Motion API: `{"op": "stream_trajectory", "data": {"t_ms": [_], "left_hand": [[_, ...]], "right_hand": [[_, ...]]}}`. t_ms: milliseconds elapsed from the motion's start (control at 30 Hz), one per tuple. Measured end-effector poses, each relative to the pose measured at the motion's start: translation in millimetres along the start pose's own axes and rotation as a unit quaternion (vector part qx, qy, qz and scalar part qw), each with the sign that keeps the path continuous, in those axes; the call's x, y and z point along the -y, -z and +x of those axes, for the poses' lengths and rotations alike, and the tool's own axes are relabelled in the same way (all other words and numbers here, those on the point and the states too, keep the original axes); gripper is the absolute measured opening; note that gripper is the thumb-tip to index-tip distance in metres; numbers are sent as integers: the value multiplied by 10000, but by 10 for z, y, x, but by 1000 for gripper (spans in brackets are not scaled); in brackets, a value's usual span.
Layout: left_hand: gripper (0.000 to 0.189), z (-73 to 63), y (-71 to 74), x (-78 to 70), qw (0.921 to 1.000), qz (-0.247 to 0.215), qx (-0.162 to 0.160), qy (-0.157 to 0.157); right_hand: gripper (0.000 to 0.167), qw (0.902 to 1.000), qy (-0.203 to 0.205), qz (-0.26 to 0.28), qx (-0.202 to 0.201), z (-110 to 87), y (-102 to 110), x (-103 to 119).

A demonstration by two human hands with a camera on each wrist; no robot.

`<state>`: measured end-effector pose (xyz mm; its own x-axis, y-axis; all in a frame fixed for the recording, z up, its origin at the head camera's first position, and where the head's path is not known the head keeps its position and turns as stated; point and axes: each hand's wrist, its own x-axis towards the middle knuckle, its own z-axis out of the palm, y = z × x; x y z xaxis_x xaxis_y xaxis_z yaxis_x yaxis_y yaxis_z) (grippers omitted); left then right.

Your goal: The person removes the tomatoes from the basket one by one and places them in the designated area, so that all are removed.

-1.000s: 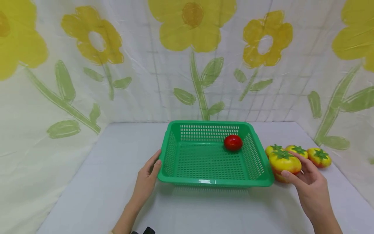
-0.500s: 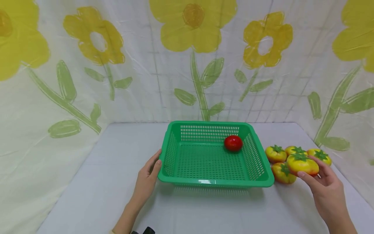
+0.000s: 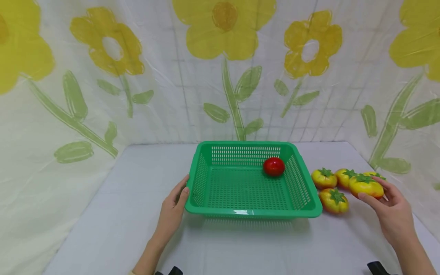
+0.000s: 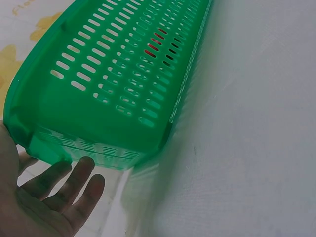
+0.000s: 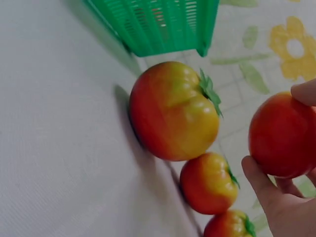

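A green plastic basket (image 3: 254, 213) stands mid-table with one red tomato (image 3: 274, 167) inside, near its back right corner. My left hand (image 3: 173, 206) holds the basket's left rim, the thumb at the edge and the other fingers below the lip in the left wrist view. To the right, my right hand (image 3: 393, 210) grips a yellow-red tomato (image 3: 366, 186) with a green leafy top; its red underside shows in the right wrist view. The held tomato partly covers another tomato (image 3: 374, 174) behind it.
More yellow-red tomatoes sit by the basket's right side: a front tomato (image 3: 333, 201), a back tomato (image 3: 324, 178) and one tomato (image 3: 343, 177) beside it. A flower-printed curtain (image 3: 154, 107) hangs behind the white table (image 3: 137, 183).
My right hand has carried its tomato rightward, away from the basket and from above the front tomato, and slightly farther back. The left hand and basket have not visibly moved.
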<state>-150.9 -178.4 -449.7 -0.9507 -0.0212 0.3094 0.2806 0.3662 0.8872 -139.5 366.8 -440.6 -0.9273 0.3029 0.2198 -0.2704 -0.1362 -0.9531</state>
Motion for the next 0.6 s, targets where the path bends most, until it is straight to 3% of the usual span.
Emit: {"op": "stream_trajectory", "data": {"t_ms": [200, 367, 600], "left_hand": [[47, -19, -12, 19, 10000, -62, -5, 9], [46, -15, -14, 23, 10000, -8, -3, -23], [45, -11, -9, 17, 10000, 7, 2, -78]], "right_hand": [[66, 9974, -75, -664, -272, 25, 135, -11], [66, 9861, -273, -1598, -355, 35, 195, -31], [64, 9824, -495, -1770, -340, 75, 362, -83]]}}
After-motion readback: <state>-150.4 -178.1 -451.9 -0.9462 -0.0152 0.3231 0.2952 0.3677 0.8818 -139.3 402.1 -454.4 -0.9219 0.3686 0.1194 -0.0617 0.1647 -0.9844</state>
